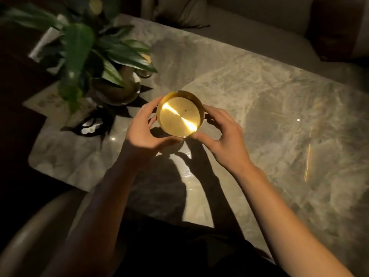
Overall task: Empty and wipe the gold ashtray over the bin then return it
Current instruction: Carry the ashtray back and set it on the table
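While the marble counter spreads wide and mostly bare, a leafy potted plant in a glass vase crowds its far left corner, close by the hands. Nearer the near left edge, the gold ashtray sits clamped between the left hand and right hand, mouth upward, just beside the vase.

It looked like a dim living room — a pale marble table, a leafy green potted plant, grey cushioned seating.
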{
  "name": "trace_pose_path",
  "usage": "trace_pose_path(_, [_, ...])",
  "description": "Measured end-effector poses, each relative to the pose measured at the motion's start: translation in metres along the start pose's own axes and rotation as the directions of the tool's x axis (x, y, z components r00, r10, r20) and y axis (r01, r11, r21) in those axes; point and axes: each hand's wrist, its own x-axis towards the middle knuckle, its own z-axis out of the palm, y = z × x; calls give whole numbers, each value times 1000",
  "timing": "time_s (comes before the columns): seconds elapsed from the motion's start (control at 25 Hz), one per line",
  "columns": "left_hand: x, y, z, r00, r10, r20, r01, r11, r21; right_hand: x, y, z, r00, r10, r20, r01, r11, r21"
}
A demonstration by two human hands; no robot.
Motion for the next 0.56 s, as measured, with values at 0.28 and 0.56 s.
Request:
trace_pose_path(0.28, [-46,-43,-102,962,-181,-205,149,975,-166,25,-51,110,975,-111,192,106,994,34])
trace_pose_path(0.56, [-87,-99,-150,941,-174,-290,186,982,14,17,-58,184,939,-92,332,86,996,32])
